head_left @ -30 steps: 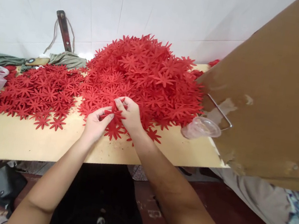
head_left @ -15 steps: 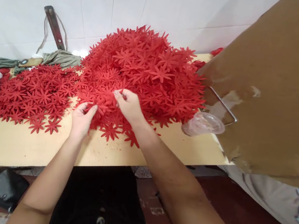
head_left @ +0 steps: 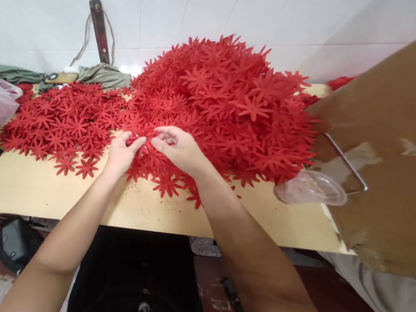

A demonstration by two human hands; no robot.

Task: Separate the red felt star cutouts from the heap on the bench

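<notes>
Right now your left hand (head_left: 121,150) and right hand (head_left: 178,147) are both pinching red flower cutouts (head_left: 148,143) at the big heap's (head_left: 231,102) near edge on the counter (head_left: 71,193), fingertips nearly closed, peeling pieces apart.

A clear plastic cup (head_left: 311,188) is seen beside brown cardboard (head_left: 402,152); olive cloth (head_left: 103,75) is laid against the tiled wall (head_left: 174,6).
</notes>
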